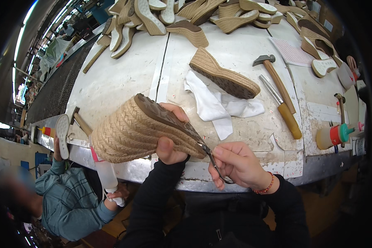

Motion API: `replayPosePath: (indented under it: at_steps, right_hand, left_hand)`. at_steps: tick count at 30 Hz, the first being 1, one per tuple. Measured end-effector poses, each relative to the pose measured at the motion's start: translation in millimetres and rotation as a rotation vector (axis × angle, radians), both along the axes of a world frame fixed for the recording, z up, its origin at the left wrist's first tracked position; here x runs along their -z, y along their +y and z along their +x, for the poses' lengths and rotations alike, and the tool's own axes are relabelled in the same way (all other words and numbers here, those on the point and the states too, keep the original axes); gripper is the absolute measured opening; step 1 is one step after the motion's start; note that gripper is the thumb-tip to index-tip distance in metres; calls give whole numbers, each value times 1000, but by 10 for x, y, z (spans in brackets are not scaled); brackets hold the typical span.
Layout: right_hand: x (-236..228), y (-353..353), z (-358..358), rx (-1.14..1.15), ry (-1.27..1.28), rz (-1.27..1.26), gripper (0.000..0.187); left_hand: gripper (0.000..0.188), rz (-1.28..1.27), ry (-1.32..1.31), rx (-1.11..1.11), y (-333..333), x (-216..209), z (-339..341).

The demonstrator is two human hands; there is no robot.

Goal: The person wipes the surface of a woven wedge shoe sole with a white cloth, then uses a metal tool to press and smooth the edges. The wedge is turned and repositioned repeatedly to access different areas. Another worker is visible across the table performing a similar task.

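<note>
A wedge shoe sole (124, 128) wrapped in braided tan rope, with a brown patterned tread, is tilted up above the table's front edge. My left hand (169, 151) grips it near the narrow toe end, thumb on the rope side and fingers over the tread. My right hand (239, 163) is closed on a small pair of scissors (213, 159), whose tips touch the toe edge of the sole. Beyond them, a second rope wedge sole (223, 74) lies on its side, partly on a white cloth (208, 103).
To the right lie a hammer (275, 78), a wooden-handled tool (285, 111) and a green-capped bottle (332, 136). Many wedge soles (190, 33) are heaped at the back. At left, a person in a teal jacket (70, 198) holds an insole-shaped piece (62, 136) and a squeeze bottle (106, 175).
</note>
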State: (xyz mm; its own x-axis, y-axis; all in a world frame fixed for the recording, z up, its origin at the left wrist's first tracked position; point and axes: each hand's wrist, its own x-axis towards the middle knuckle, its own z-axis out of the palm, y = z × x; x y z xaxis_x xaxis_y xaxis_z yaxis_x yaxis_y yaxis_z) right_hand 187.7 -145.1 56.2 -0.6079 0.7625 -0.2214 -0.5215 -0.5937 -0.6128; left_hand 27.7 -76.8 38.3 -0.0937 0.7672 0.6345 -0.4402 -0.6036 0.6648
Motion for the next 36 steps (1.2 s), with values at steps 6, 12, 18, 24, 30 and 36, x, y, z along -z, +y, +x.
replayPosePath:
  at_steps: [6,12,18,24,30,36]
  right_hand:
    - [14,0,21,-21,14,69,33]
    - [-31,-23,-20,158,-283,351,29]
    - [-62,-15,-11,86,-224,232,30]
    - [-17,-51,-62,138,-233,209,30]
    - [38,-65,-89,174,-231,227,31]
    - [70,-62,-76,110,-100,157,33]
  left_hand:
    - [63,-22,-43,11,1,-15,20]
    - [63,-53,-19,21,12,-23,-11]
    - [64,-53,34,-19,-13,-11,21]
    - [64,-69,67,-46,-48,-22,34]
    - [63,-82,93,-79,-60,-26,48]
    - [61,-70,7,34,-34,2,42]
